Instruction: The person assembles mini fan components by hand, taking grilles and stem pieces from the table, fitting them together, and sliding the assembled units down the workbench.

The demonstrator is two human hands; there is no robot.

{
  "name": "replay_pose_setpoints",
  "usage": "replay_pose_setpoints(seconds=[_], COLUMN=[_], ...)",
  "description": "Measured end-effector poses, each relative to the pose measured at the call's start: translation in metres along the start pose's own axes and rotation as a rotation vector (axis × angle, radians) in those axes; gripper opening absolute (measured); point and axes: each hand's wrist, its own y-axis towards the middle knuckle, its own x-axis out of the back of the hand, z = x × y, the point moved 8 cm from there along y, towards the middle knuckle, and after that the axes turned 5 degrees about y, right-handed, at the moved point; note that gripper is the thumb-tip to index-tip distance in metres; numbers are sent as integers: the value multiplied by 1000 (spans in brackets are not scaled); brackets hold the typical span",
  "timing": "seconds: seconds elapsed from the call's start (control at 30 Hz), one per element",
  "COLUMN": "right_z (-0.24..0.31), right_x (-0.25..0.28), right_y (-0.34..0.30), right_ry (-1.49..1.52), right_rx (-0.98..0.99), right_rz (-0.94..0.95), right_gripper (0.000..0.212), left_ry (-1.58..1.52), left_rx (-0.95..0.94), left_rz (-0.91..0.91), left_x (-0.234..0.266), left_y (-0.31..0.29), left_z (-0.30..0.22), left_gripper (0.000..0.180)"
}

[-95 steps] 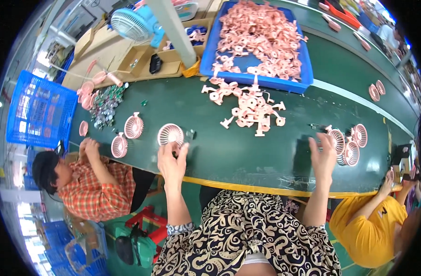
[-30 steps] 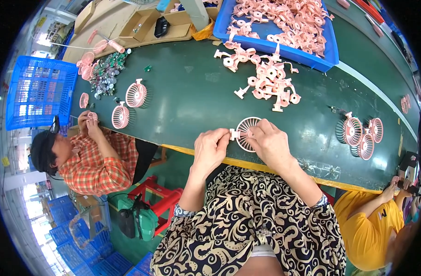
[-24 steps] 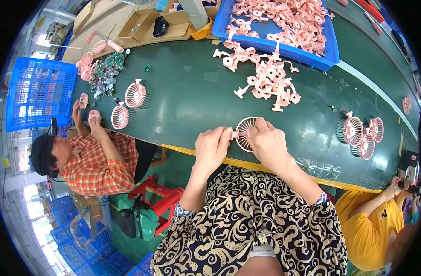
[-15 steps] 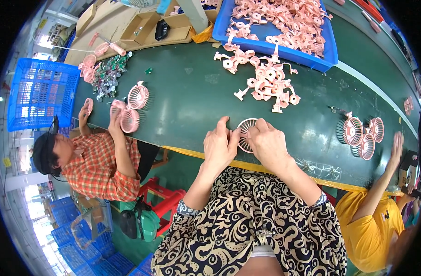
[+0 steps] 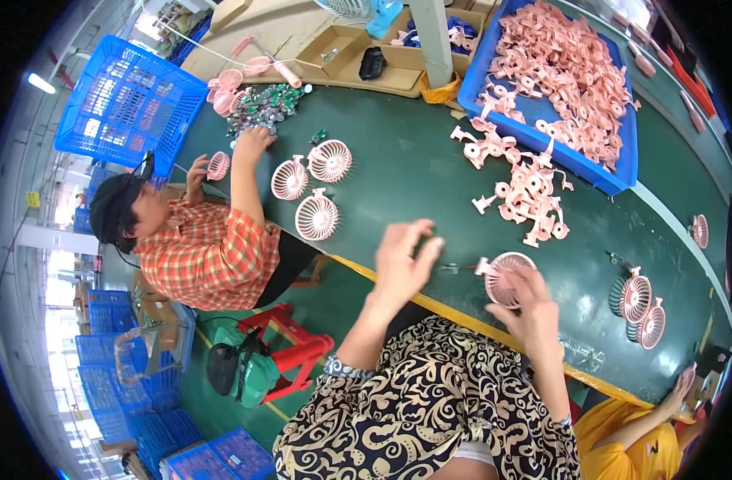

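Note:
My right hand (image 5: 534, 316) is closed on a round pink fan housing (image 5: 503, 270) with slatted sides, thumb at its near rim and fingers over its right part. A short stem and thin wires stick out from the housing's left side, over the green table. My left hand (image 5: 406, 260) is raised to the left of it, thumb and fingers apart, holding nothing. Beyond the housing lies a loose heap of pink bracket parts (image 5: 530, 192), which neither hand touches.
A blue tray (image 5: 542, 128) full of pink parts stands at the back right. More fan housings (image 5: 638, 298) lie to the right, others (image 5: 316, 214) to the left. A co-worker in a checked shirt (image 5: 198, 260) reaches to a pile of small circuit boards (image 5: 270, 104). Another person in yellow (image 5: 634, 444) sits right.
My left hand has come off the fan housing, which is now in my right hand farther right. The left co-worker's housings now stand on the table. One housing fewer lies at right.

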Motion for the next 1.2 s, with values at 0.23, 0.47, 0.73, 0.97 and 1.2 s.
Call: replay_pose_setpoints(seconds=[0.23,0.47,0.73,0.97,1.2], right_z=[-115,-139,-102,-121,-118], right_x=[101,150,74,46,63], right_y=[-71,-68,23,58,34], right_ry=[-353,-510,-167,-74,-302], right_rx=[-395,-580,-235,-77,22], right_rz=[-364,-677,-352,-297,-403], right_gripper=[46,32,32,18,6], left_ry=[574,565,254,43,-9], left_rx=[-13,168,134,51,40], left_rz=[-456,-449,-113,237,175], left_x=[90,116,68,-11,-18], left_y=[13,14,-2,-44,-37], left_z=[81,138,81,2,-6], left_gripper=[37,48,53,49,46])
